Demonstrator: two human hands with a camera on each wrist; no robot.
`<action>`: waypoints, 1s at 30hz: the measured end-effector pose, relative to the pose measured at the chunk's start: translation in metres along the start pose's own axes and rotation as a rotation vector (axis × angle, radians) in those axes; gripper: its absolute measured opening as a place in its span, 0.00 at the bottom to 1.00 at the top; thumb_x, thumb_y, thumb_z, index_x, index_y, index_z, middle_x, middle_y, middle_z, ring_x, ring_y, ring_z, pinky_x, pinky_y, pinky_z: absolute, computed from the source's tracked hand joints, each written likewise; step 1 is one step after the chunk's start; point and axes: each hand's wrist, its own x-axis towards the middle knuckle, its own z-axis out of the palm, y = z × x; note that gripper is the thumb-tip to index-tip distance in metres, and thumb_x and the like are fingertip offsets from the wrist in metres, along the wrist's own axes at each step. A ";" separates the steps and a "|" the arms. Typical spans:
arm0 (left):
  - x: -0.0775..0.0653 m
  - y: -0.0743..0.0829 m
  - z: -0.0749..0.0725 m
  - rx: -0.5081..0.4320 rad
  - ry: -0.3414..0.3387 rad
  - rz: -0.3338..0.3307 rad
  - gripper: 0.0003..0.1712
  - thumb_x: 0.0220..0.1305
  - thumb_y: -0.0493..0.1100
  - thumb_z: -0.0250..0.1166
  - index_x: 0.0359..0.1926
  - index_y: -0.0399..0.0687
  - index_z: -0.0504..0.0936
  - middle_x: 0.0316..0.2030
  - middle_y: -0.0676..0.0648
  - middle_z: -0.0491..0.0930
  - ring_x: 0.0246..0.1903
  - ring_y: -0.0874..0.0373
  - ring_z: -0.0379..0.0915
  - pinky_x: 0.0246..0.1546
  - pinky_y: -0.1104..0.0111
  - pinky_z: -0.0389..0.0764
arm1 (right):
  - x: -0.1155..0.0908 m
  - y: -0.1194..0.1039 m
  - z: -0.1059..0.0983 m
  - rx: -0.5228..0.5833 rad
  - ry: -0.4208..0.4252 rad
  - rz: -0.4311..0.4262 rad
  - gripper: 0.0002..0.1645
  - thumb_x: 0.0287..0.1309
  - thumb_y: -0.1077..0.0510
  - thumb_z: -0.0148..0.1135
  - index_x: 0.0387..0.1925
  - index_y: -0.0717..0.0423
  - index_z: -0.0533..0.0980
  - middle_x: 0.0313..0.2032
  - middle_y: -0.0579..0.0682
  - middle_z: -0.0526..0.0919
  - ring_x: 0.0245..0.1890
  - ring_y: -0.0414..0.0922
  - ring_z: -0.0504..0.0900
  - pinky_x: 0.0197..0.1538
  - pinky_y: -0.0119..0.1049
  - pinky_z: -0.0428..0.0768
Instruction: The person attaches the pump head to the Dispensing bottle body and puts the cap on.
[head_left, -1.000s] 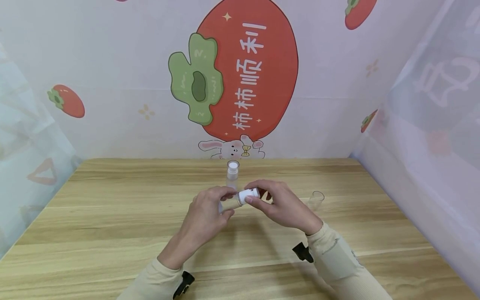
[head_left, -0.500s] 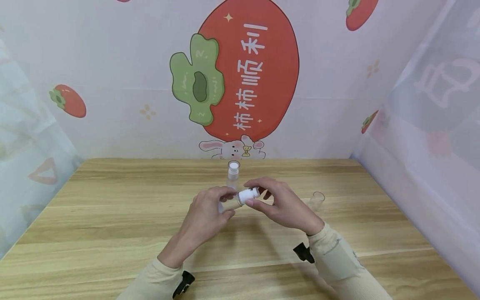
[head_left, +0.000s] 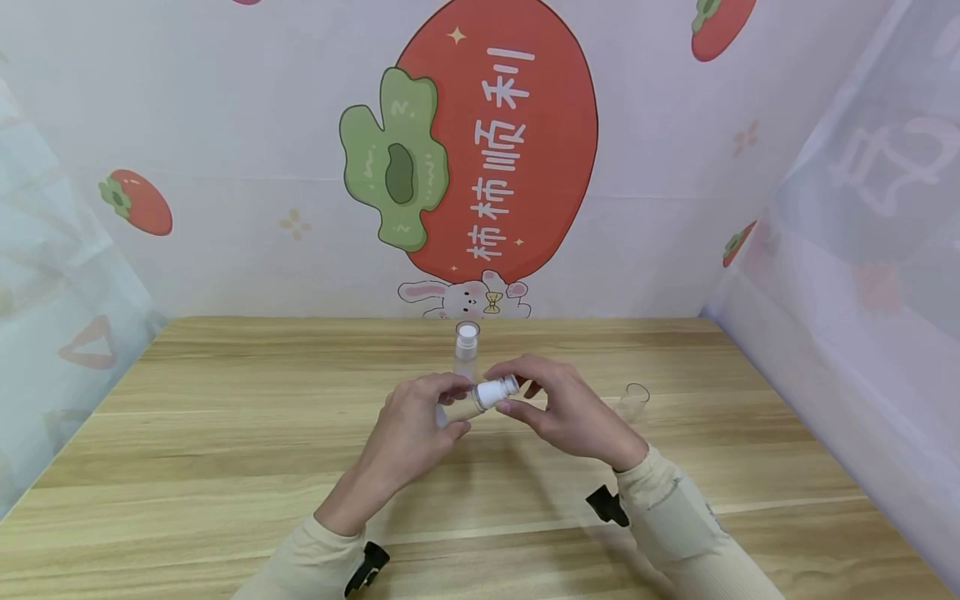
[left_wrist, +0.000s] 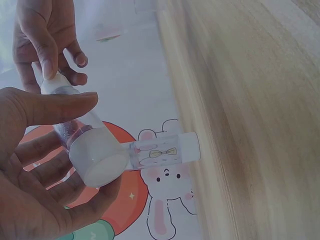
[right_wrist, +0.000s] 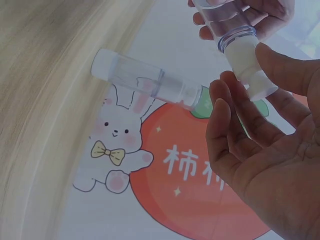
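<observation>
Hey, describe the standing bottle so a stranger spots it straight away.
On the backdrop, find the big red fruit, then the white rabbit beneath it. Just below, on the table, is a small clear bottle. Unlike the tilted bottle held nearby, it stands upright, with a clear cap over its white top.

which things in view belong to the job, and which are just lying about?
In the job:
held bottle, gripped by left hand
right hand, at its white top
loose clear cap, probably its cover

Just lying about:
standing bottle, untouched, seemingly uninvolved
</observation>
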 end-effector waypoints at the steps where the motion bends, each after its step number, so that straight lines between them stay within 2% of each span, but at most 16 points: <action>1: 0.000 0.000 0.000 0.003 0.001 0.001 0.23 0.47 0.28 0.79 0.47 0.41 0.86 0.41 0.44 0.88 0.42 0.49 0.84 0.45 0.52 0.81 | 0.000 0.000 0.000 0.000 -0.001 0.004 0.20 0.60 0.65 0.71 0.53 0.51 0.81 0.43 0.38 0.84 0.42 0.39 0.80 0.42 0.46 0.82; 4: 0.000 0.001 0.000 0.015 0.006 0.006 0.23 0.46 0.27 0.79 0.47 0.41 0.87 0.41 0.45 0.88 0.42 0.50 0.83 0.45 0.52 0.81 | 0.001 -0.001 0.001 0.001 -0.007 0.022 0.19 0.61 0.64 0.71 0.53 0.51 0.81 0.42 0.37 0.84 0.41 0.39 0.79 0.41 0.46 0.81; 13: 0.000 0.002 0.000 0.042 0.026 0.035 0.24 0.45 0.26 0.79 0.46 0.43 0.87 0.41 0.46 0.88 0.42 0.51 0.84 0.43 0.53 0.82 | 0.002 -0.003 0.000 -0.003 -0.018 0.084 0.12 0.66 0.58 0.68 0.50 0.48 0.82 0.36 0.35 0.83 0.37 0.39 0.79 0.41 0.39 0.79; 21: 0.000 0.001 0.000 0.054 0.038 0.047 0.24 0.44 0.26 0.79 0.45 0.44 0.87 0.41 0.46 0.88 0.42 0.52 0.84 0.43 0.53 0.82 | 0.003 -0.003 0.001 -0.009 -0.021 0.116 0.08 0.68 0.54 0.66 0.47 0.47 0.83 0.34 0.37 0.84 0.36 0.38 0.79 0.40 0.40 0.78; 30: 0.000 0.002 -0.001 0.055 0.035 0.042 0.24 0.45 0.26 0.79 0.46 0.43 0.87 0.41 0.47 0.88 0.42 0.52 0.84 0.44 0.54 0.82 | 0.002 -0.004 0.000 -0.018 -0.009 0.142 0.12 0.68 0.52 0.66 0.50 0.50 0.82 0.35 0.36 0.83 0.37 0.38 0.80 0.42 0.41 0.79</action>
